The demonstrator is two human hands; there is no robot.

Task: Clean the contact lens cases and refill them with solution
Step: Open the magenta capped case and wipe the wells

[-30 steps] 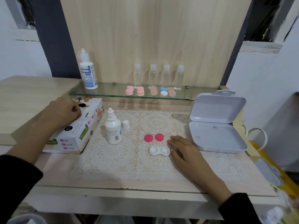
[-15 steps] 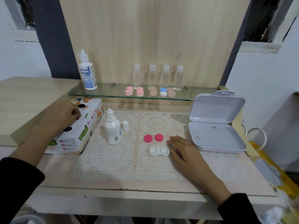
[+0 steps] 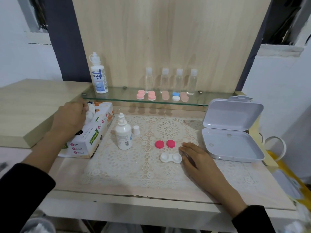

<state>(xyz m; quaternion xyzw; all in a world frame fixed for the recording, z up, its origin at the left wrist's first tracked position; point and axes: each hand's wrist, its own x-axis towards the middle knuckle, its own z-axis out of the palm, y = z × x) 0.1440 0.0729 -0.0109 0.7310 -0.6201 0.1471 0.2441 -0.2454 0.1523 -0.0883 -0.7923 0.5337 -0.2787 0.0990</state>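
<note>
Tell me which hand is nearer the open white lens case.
Right. The right hand rests on the mat just right of the lens case; the left hand is away at the tissue box, pinching a tissue.

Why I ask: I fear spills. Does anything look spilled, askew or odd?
Nothing spilled or damaged shows. The bottle stands upright uncapped, its cap beside it on the mat; the case lies open, its two pink lids just behind it. That suits cleaning.

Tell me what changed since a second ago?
The left hand has pinched a white tissue, now sticking up out of the tissue box. The right hand stays flat on the mat beside the lens case; pink caps and bottle have not moved.
</note>
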